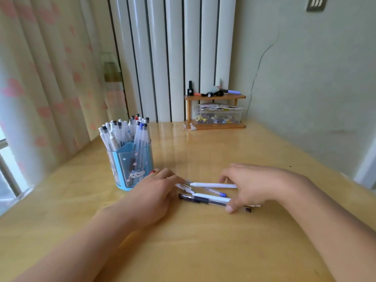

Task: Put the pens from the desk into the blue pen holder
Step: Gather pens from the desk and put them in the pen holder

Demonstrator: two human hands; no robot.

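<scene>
Fingers of both hands curled over loose pens, pen ends hidden, grip unclear.

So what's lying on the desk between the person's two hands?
In the head view, a small bunch of loose pens lies between the left hand and the right hand, both touching its ends. The blue pen holder stands behind the left hand.

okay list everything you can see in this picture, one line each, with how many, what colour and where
Loose plastic pens: several, white, clear and black, desk centre, between the hands.
Blue plastic pen holder: one, desk left, full of pens.
Small wooden shelf: one, brown, desk's far edge, small items on top.
Clear plastic box: one, under the shelf top.
Wooden desk: one, tan.
Left hand: on the pens' left ends.
Right hand: grip curled round the pens' right ends.
</scene>
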